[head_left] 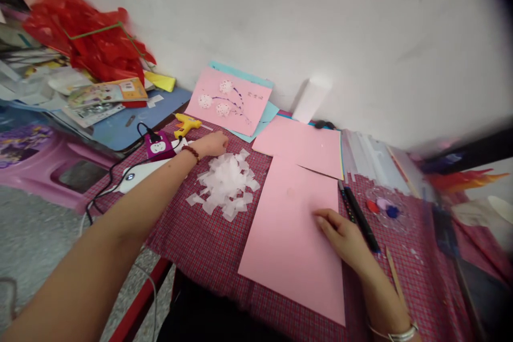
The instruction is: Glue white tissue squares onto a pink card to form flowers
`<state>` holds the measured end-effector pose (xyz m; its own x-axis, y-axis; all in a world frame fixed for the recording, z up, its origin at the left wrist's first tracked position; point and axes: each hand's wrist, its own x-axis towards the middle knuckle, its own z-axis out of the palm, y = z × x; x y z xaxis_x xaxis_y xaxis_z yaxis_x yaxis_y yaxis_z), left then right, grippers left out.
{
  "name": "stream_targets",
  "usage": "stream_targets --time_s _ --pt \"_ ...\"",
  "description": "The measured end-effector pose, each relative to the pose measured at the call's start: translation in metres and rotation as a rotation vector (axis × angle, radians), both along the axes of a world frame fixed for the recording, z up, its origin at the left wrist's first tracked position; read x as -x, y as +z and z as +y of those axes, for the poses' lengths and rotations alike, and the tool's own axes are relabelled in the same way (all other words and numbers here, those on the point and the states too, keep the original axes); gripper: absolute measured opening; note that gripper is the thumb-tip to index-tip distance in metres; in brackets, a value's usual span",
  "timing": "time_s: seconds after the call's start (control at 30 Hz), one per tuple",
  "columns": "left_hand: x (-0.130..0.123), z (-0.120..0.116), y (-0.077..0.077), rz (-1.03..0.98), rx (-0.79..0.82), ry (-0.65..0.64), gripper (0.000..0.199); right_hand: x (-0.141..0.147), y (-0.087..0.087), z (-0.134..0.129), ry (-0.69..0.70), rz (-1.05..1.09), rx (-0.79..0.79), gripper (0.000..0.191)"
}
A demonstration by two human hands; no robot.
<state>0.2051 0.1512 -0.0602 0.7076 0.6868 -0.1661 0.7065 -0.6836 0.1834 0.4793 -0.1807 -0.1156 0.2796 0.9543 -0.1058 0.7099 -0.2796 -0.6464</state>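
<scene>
Pink paper sheet (292,246) lies flat on the red checked tablecloth (192,240), directly in front of the person, its far end meeting another pink sheet (302,141). It looks light and matte, probably thin card: stiff enough to lift without drooping much, yet likely to crease if pinched hard in the middle. Its near corners, or the long left edge, would make the best holds, with a flat palm under it for support. The right hand (344,238) is at its right edge, fingers loosely curled and grasping nothing visible; whether the fingertips press on the sheet or hover just above cannot be told.

To the left sits a loose pile of white tissue-paper squares (228,184). These look very light, soft and translucent, apt to cling together, crumple, tear or scatter at a breath. A gentle fingertip pinch at one outer corner should suit them better than a grab into the heap. The left hand (216,143) is at the pile's far side, near the yellow glue gun (186,125), its fingers folded inward; whether they pinch anything cannot be told from this angle.
</scene>
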Motion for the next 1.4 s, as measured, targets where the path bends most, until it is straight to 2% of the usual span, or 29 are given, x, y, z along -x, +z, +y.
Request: stream_targets --time_s 0.1,0.2,0.23,0.3,0.33,0.4,0.47,0.53,0.63,0.73,0.97,1.17,1.27,1.4 --pt "0.003 -0.004 0.018 -0.01 -0.023 0.03 0.009 -0.001 -0.002 0.001 -0.011 0.001 -0.019 0.031" --pt "-0.008 -0.034 0.047 -0.141 -0.065 0.041 0.011 -0.001 -0.001 0.0 -0.001 0.017 -0.036 0.03" --pt "-0.016 -0.051 0.055 -0.32 -0.019 0.021 0.01 0.0 0.001 0.0 0.002 0.024 -0.043 0.029" --pt "-0.036 -0.093 0.065 -0.616 0.304 -0.049 0.008 0.005 0.006 -0.001 -0.03 0.047 -0.092 0.028" --pt "-0.046 -0.115 0.066 -0.695 0.511 -0.082 0.008 0.008 0.009 -0.002 -0.064 0.07 -0.131 0.028" --pt "-0.064 -0.154 0.057 -0.761 0.859 -0.12 0.011 0.018 0.016 -0.004 -0.149 0.171 -0.226 0.026" --pt "-0.077 -0.18 0.041 -0.77 1.031 -0.103 0.011 0.029 0.022 -0.005 -0.177 0.34 -0.286 0.025" --pt "-0.084 -0.193 0.024 -0.771 1.084 -0.087 0.01 0.039 0.027 -0.006 -0.142 0.509 -0.306 0.025" --pt "-0.088 -0.199 0.008 -0.753 1.07 -0.097 0.011 0.05 0.031 -0.004 -0.076 0.668 -0.279 0.032" --pt "-0.09 -0.204 0.001 -0.711 1.065 -0.096 0.012 0.056 0.031 -0.001 -0.087 0.749 -0.256 0.035" --pt "-0.089 -0.207 -0.008 -0.609 1.143 -0.089 0.015 0.061 0.023 0.002 -0.112 0.841 -0.25 0.029" --pt "-0.078 -0.195 -0.008 -0.441 1.0 -0.186 0.022 0.066 0.024 0.002 -0.088 0.803 -0.198 0.031" --pt "-0.076 -0.196 -0.008 -0.49 0.981 -0.227 0.021 0.067 0.024 0.002 -0.085 0.781 -0.195 0.033" --pt "-0.075 -0.197 -0.016 -0.606 1.11 -0.221 0.025 0.067 0.023 0.003 -0.074 0.79 -0.19 0.031"
